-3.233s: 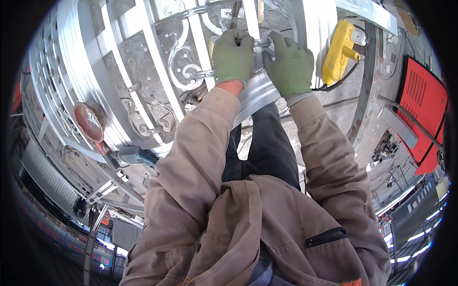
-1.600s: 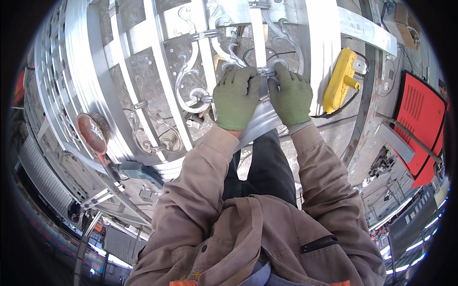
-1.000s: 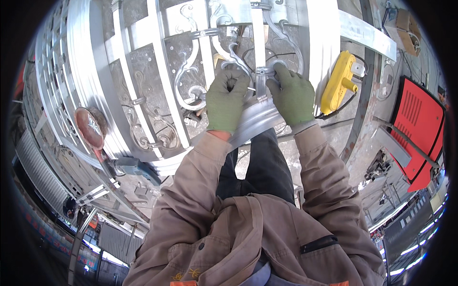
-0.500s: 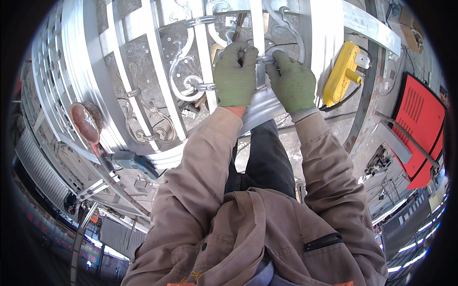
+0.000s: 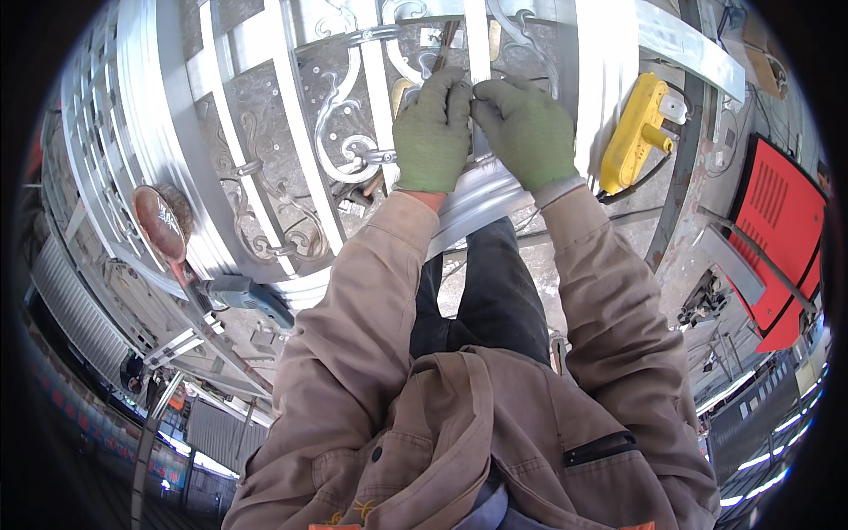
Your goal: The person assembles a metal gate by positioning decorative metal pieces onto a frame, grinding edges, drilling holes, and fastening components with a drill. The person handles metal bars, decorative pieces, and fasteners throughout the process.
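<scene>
A silver metal panel (image 5: 287,115) with upright bars and curled ornaments lies in front of me. In a green glove, my left hand (image 5: 431,137) is closed beside one bright bar (image 5: 477,40), thumb and fingers pressed together. My right hand (image 5: 527,132), gloved alike, reaches over that bar from the right with bent fingers. Both sets of fingertips nearly meet there and hide what they grip. A curled ornament (image 5: 526,40) runs down behind my right hand. Left of my left hand, another scroll (image 5: 340,124) is fixed to its bar by ring collars (image 5: 380,156).
On the panel's left edge lies a grinder (image 5: 243,293) with a round brown disc (image 5: 162,221). A yellow tool-like object (image 5: 634,137) with a black cable rests to the right. Farther right stands a red slotted panel (image 5: 777,234). My legs (image 5: 499,291) are close to the ribbed bottom rail (image 5: 481,201).
My right hand has moved left and slightly up, over the bar. The ring collar that showed between my hands is now covered. My left hand has shifted slightly.
</scene>
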`<act>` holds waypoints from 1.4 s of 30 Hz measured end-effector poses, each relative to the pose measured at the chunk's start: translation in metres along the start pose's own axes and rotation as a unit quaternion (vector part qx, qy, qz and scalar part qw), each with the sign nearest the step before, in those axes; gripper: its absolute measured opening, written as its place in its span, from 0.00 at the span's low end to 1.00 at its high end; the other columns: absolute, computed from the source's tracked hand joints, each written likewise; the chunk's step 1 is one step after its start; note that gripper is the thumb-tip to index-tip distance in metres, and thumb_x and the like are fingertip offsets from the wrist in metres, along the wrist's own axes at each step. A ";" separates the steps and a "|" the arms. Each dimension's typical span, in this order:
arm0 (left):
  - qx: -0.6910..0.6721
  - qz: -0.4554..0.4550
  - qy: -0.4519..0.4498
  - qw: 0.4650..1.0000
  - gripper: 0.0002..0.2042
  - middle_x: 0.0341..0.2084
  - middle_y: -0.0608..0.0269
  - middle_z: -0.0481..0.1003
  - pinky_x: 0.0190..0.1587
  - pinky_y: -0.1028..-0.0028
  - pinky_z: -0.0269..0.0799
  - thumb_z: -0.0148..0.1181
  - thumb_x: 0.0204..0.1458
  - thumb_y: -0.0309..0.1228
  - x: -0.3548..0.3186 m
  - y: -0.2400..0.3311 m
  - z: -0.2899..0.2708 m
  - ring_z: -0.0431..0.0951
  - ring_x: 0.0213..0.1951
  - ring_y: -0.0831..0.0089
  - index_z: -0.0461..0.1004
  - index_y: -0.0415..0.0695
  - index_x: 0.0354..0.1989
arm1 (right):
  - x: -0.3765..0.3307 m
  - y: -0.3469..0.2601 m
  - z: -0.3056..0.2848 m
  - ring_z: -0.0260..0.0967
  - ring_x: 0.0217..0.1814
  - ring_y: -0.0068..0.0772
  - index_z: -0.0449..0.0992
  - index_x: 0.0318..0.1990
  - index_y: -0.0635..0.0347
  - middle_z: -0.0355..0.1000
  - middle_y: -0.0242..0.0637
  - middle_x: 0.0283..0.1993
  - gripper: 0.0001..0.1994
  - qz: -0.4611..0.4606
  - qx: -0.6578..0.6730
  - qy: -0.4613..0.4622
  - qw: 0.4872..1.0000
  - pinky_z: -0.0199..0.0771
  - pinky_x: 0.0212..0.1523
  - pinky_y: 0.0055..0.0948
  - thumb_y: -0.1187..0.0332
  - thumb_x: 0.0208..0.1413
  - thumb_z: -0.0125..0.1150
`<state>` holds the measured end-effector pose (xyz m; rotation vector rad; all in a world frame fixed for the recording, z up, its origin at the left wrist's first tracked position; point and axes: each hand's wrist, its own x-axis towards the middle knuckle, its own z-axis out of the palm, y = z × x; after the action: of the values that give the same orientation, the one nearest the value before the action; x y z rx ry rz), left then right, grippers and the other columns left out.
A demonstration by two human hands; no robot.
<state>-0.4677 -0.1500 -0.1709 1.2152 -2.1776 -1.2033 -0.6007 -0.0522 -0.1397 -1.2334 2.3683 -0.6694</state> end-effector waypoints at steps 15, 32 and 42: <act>-0.048 -0.042 -0.037 0.997 0.14 0.47 0.50 0.90 0.53 0.60 0.86 0.63 0.76 0.31 -0.021 0.001 -0.015 0.92 0.46 0.57 0.87 0.42 0.63 | 0.008 0.012 0.004 0.87 0.46 0.43 0.89 0.52 0.58 0.87 0.43 0.45 0.13 0.120 0.191 -0.051 0.973 0.87 0.51 0.43 0.57 0.76 0.70; 0.001 -0.019 0.025 1.000 0.13 0.54 0.48 0.91 0.55 0.60 0.88 0.68 0.71 0.27 -0.076 0.005 -0.083 0.93 0.52 0.53 0.88 0.41 0.59 | -0.079 -0.130 -0.150 0.81 0.46 0.32 0.87 0.51 0.63 0.83 0.37 0.43 0.08 -0.169 0.397 -0.067 0.900 0.83 0.54 0.39 0.67 0.75 0.70; 0.120 -0.144 0.202 0.961 0.20 0.57 0.51 0.88 0.65 0.60 0.84 0.77 0.69 0.33 -0.224 -0.114 -0.269 0.89 0.58 0.55 0.84 0.39 0.66 | -0.151 -0.290 -0.214 0.87 0.49 0.47 0.88 0.46 0.62 0.88 0.45 0.48 0.12 -0.236 0.193 -0.169 0.937 0.87 0.54 0.47 0.65 0.60 0.77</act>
<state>-0.1080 -0.1300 -0.0934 1.7542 -1.9190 -0.7125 -0.4453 -0.0213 0.2172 -1.5897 1.5751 -0.9267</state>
